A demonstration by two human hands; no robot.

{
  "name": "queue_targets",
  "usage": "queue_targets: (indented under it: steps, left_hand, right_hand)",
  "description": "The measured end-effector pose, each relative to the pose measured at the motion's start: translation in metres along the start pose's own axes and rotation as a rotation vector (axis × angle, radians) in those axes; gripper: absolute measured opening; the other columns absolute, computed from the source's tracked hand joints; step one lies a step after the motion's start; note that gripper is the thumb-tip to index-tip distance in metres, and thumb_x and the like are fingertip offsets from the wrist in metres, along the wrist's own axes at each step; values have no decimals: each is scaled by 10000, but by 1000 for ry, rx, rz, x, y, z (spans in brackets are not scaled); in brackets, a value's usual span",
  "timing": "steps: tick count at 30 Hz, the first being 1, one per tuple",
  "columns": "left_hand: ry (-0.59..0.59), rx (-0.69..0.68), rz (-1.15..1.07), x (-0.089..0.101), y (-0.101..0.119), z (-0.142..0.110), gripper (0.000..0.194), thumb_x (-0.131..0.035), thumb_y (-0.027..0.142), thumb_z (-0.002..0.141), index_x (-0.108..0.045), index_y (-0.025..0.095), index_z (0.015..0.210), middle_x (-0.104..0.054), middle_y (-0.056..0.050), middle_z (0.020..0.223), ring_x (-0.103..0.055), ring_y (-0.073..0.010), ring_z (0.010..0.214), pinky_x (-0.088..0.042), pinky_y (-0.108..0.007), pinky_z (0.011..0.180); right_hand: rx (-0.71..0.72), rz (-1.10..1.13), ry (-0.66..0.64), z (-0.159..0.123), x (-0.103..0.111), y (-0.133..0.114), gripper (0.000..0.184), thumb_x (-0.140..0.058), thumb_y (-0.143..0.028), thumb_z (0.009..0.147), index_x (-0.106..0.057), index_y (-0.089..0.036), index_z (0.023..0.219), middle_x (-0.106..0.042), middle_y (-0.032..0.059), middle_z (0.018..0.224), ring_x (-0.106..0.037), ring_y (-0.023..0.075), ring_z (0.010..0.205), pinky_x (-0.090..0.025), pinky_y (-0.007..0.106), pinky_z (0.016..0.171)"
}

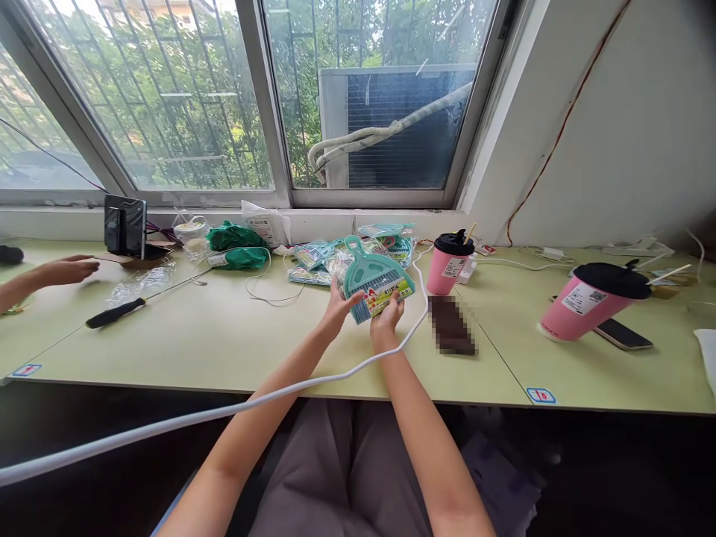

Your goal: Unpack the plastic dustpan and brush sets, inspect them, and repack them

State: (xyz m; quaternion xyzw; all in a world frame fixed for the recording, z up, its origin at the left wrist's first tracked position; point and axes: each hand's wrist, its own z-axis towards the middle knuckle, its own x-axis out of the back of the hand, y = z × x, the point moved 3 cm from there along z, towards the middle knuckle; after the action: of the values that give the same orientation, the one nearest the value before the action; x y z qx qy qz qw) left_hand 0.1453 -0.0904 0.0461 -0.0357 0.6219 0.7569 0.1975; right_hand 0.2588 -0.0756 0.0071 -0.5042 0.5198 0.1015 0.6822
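Above the table's middle, a small teal dustpan-and-brush set (380,277) with a colourful printed card is held up in both hands, its looped handle pointing up. My left hand (336,312) grips its left edge, thumb across the front. My right hand (387,319) holds the lower right edge from beneath, thumb on the card. Right behind it lie several plastic-wrapped teal packs (316,256). A white cable (313,382) runs across in front of my forearms and up past the set's right side.
Pink cups (446,268) (593,304), a blurred dark rectangle (452,326) and a phone (623,334) are to the right. Leftward are green plastic bags (238,246), a black-handled long tool (117,312), a propped phone (125,226) and another person's hand (70,271). A window stands behind the table (224,347).
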Motion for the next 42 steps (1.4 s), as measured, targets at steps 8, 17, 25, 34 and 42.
queue_targets:
  steps: [8,17,25,34,42]
  left_hand:
    - [46,5,133,7,-7,3,1399,-892,263,538,94,281,1530,-383,-175,1518,-407,-327,1376,-330,-499,1135]
    - [272,-214,459,8,8,-7,1244,-807,397,703,116,249,1525,-181,-203,1595,-126,-347,1495,-233,-530,1177]
    - [-53,-448,1047,-9,28,14,503,-502,218,893,-481,278,1393,-450,-80,1483,-293,-297,1447,-233,-520,1187]
    - [-100,-299,1095,2,-9,31,628,-641,440,824,-495,227,1396,-453,-142,1471,-382,-374,1367,-316,-506,1121]
    - [-11,-277,1197,-2,-12,27,461,-463,218,920,-520,247,1376,-536,-147,1348,-493,-351,1250,-460,-452,970]
  right_hand:
    - [-128,-46,-61,-5,-7,-3,423,-646,-390,750,-573,-216,1129,-704,51,1039,-686,183,843,-571,363,772]
    - [-105,-65,-132,-8,-10,-8,412,-712,-215,666,-592,-207,1060,-703,12,945,-669,153,804,-559,333,764]
    - [-204,-77,-130,-6,-8,1,398,-666,-120,628,-577,-210,1005,-700,-5,910,-657,137,760,-547,274,691]
    - [-356,-89,-44,3,-1,14,229,-580,-180,692,-563,-199,920,-646,-25,742,-617,137,625,-548,274,600]
    - [-291,-98,-120,5,-3,15,241,-534,-213,760,-582,-186,995,-697,12,883,-649,133,752,-529,254,725]
